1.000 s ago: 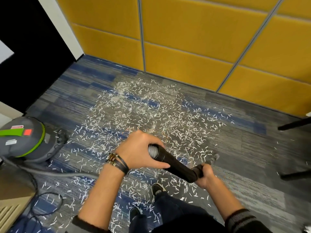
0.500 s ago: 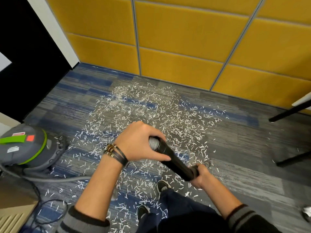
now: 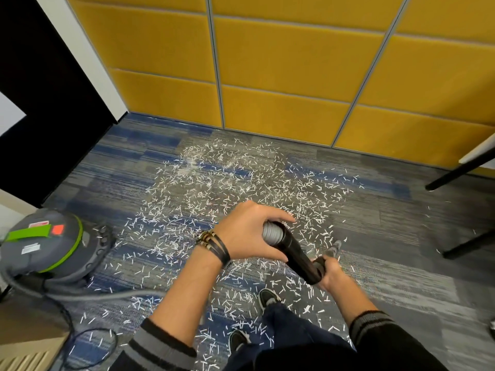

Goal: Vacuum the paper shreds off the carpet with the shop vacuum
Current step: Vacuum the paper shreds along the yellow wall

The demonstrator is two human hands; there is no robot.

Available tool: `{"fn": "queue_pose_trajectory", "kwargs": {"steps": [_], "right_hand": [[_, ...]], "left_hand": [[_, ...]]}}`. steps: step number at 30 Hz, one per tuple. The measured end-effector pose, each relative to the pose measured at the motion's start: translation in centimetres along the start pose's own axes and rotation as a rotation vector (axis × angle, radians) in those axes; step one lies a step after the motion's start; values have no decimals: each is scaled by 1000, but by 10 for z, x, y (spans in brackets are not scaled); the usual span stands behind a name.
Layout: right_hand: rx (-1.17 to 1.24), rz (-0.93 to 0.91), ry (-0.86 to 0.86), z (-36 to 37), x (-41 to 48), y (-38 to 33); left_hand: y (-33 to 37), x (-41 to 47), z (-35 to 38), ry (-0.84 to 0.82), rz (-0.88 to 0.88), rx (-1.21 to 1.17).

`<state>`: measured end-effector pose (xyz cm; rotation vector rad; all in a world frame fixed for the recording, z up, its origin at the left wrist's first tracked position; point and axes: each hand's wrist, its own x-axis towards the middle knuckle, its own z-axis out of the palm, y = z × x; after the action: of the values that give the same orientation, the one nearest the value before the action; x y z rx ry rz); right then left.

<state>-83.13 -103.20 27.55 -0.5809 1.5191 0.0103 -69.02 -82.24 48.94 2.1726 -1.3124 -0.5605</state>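
The carpet (image 3: pixel 401 236) carries paper shreds (image 3: pixel 241 183) right of the shop vacuum (image 3: pixel 45 245). Farther right, the left hand (image 3: pixel 249 231) wraps the hose (image 3: pixel 272 234) end while the right hand (image 3: pixel 329 271) clasps the black wand (image 3: pixel 300 257), likely steadying the nozzle.

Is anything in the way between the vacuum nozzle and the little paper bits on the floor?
Nothing visible blocks it. The nozzle points at bare carpet, with paper shreds scattered right beside it. The table legs stand off to the right, clear of the main pile.
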Motion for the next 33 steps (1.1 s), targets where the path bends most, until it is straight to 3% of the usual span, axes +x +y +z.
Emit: {"fn": "queue_pose_trajectory", "kwargs": {"steps": [5,8,11,15,18,29,33], "right_hand": [[18,-43,-14,10,-22,-19],[-56,-69,9,5,-2,-25],[-55,-29,31,5,0,-24],[-46,-11,19,21,0,-7],[-16,69,-76,41,-12,-3],[-101,-102,-91,31,-2,-49],[-84,-61,-90,27,12,-69]], "left_hand": [[-13,-11,-9,148,-78,39],[-5,-8,8,63,-151,149],[-5,-2,26,4,-173,116],[-14,0,15,-5,-126,160],[-26,-6,-12,91,-114,150],[-26,5,-20,101,22,43],[-22,29,-6,69,21,73]]}}
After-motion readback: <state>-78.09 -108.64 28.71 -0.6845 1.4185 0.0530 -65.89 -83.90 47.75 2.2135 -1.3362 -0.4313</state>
